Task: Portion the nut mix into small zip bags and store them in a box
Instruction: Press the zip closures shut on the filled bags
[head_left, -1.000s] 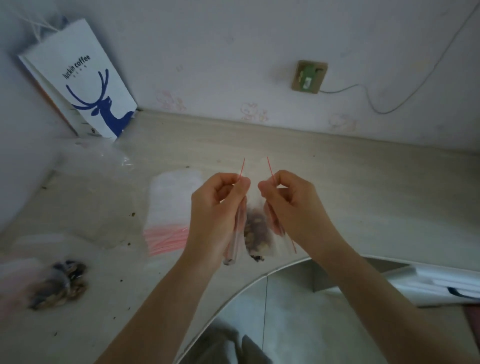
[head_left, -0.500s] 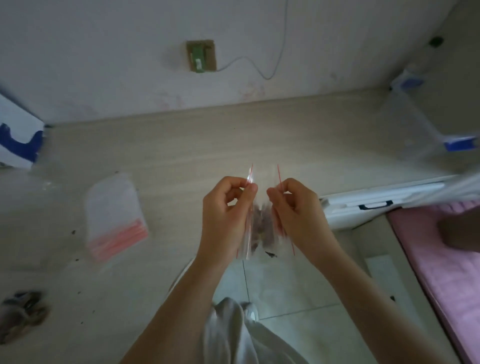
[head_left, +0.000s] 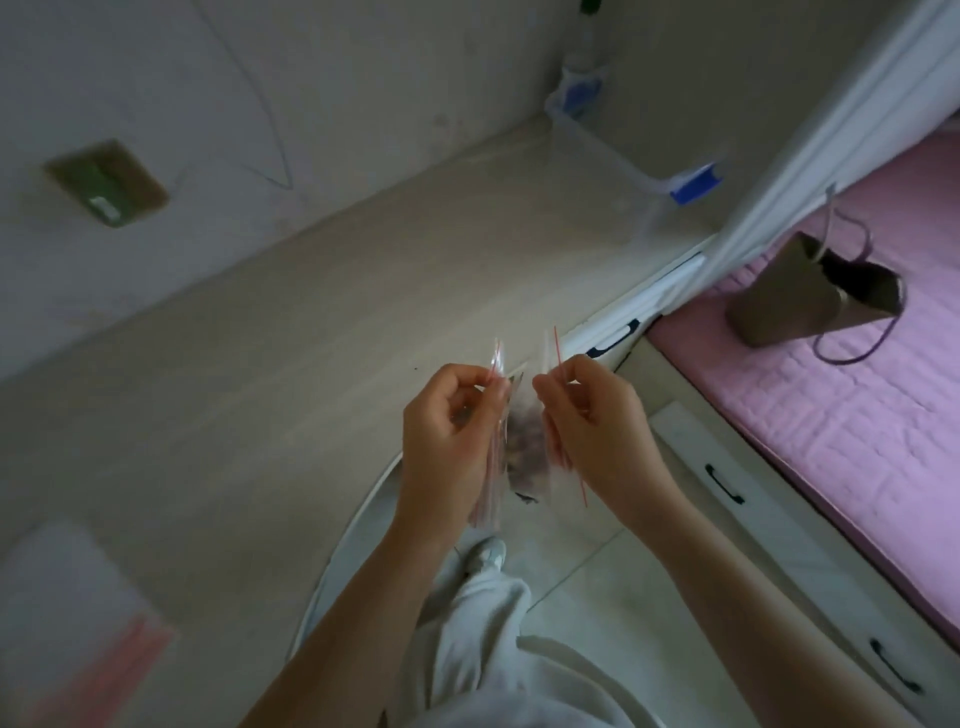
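A small clear zip bag (head_left: 525, 447) with a red seal line hangs between my hands, with dark nut mix in its lower half. My left hand (head_left: 449, 441) pinches the bag's left top edge between thumb and forefinger. My right hand (head_left: 592, 426) pinches the right top edge the same way. Both hands are over the curved front edge of the desk (head_left: 260, 364). A clear plastic box (head_left: 631, 171) with blue latches stands at the desk's far right corner. A stack of unused zip bags (head_left: 78, 623) lies blurred at the lower left.
A wall socket (head_left: 106, 182) with a thin cable is on the wall at left. A pink mattress (head_left: 857, 364) with a brown paper bag (head_left: 810, 291) on it lies to the right. White drawers (head_left: 727, 488) sit under the bed's edge. My trouser leg and shoe show below.
The view has swung right: the coffee bag and loose nut pile have left the frame, and the clear box and pink bed have come in. Both hands keep the same pinch on the bag.
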